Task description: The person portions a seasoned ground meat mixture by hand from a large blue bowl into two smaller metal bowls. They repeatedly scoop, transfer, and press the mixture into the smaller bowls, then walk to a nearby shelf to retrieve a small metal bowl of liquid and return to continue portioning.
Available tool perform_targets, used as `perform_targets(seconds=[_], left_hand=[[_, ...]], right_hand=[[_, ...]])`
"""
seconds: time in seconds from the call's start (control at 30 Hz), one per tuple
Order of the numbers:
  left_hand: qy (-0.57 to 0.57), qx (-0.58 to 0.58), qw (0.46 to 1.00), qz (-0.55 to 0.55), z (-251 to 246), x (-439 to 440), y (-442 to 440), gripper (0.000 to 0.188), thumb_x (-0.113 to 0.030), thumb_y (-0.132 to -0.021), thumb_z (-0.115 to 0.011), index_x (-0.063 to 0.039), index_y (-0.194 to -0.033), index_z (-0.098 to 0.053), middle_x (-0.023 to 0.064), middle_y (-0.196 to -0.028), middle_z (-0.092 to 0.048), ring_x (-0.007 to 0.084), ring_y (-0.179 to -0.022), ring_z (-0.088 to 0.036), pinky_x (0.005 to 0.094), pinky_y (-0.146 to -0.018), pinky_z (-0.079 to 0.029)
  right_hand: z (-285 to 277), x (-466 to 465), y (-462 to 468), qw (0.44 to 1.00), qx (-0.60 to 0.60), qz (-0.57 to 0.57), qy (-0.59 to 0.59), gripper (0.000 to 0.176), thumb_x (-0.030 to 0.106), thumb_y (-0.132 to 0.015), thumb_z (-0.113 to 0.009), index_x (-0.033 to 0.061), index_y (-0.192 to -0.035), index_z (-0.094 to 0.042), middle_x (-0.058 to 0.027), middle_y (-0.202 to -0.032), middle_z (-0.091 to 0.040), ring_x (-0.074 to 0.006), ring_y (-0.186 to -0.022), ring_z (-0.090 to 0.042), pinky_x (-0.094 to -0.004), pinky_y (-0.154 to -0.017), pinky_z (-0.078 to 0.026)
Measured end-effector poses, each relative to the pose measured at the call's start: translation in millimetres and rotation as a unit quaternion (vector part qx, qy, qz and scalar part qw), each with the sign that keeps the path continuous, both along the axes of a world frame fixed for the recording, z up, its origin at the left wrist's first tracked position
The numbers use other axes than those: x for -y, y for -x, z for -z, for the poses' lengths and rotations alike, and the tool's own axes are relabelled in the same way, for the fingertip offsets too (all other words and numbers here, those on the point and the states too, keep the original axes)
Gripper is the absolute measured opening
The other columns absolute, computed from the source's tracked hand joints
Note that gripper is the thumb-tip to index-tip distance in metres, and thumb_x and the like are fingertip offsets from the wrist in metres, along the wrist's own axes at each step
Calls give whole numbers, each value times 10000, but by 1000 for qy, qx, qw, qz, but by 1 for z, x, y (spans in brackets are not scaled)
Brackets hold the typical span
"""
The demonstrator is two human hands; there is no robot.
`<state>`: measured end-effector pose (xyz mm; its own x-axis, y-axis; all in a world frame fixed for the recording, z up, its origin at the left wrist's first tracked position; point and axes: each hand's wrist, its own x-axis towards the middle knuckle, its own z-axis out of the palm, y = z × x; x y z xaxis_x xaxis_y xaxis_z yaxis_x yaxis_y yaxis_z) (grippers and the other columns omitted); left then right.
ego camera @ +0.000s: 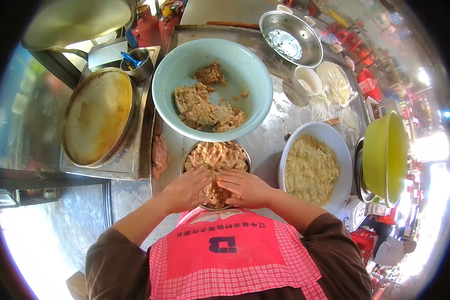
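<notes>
My left hand (185, 189) and my right hand (247, 187) lie flat, palms down, on the ground-meat filling (217, 155) in a round metal bowl (249, 159) close to my apron. Their fingertips nearly meet over the middle of the meat, and neither hand is closed on anything. Just beyond stands a large light-blue basin (262, 93) with clumps of minced filling (206, 108) in it. To the right, a pale basin (345, 161) holds a shredded yellowish filling (311, 168).
A round flat pan (97, 116) rests on the stove at left, near a metal cup (144, 69) with a blue-handled utensil. At upper right are a steel basin (311, 41), a white bowl (307, 80) and dough under plastic (335, 82). A green basin (382, 157) stands far right.
</notes>
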<state>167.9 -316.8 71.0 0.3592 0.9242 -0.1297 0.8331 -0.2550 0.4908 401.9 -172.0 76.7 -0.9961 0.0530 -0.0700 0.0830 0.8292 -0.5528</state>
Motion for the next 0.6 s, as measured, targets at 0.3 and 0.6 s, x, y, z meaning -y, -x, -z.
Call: perform_targets(seconds=[0.3, 0.6], left_hand=[[-46, 34, 990, -130, 20, 4, 2, 320, -141, -771, -723, -77, -1078, -659, 90, -1076, -650, 309, -1048, -605, 404, -905, -511], [-54, 12, 992, -114, 29, -12, -5, 167, -114, -797, -619, -72, -949, -673, 72, -921, -641, 281, -939, -628, 387, -818, -536]], right_hand=[[15, 28, 55, 993, 117, 13, -8, 424, 388, -839, -690, 73, -1095, -568, -138, -833, -683, -342, -771, -679, -463, -658, -527], [27, 25, 68, 986, 164, -16, -27, 338, 326, -878, -633, 67, -1081, -555, -149, -763, -680, -369, -711, -674, -508, -607, -518]])
